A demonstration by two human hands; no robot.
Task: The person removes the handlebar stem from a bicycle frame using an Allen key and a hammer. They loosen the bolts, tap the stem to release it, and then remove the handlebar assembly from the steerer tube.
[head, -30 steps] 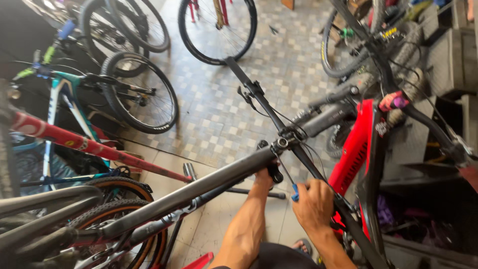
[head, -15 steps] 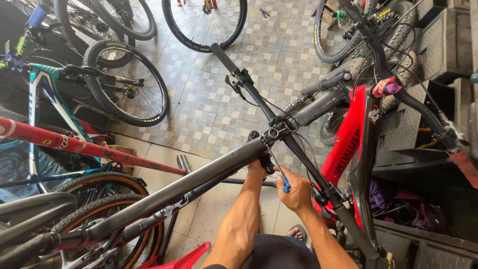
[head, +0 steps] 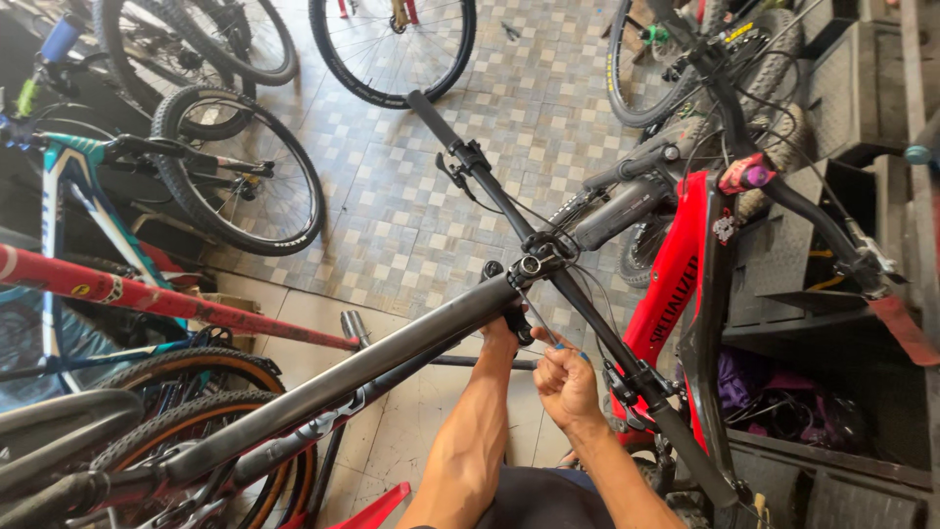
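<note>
Bicycle cable (head: 539,315), thin and springy, runs just below the stem (head: 534,266) of the grey bicycle. Right hand (head: 566,380) pinches it clenched; left hand (head: 501,328) grips the head tube. Judged slippery: hold near its end.

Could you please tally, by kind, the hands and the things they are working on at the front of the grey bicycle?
Hands: 2 (left hand, right hand)
Grey bicycle frame: 1, gripped by the left hand near its front end
Black handlebar: 1
Blue-handled tool: 1, in the right hand
Total: 5
</note>
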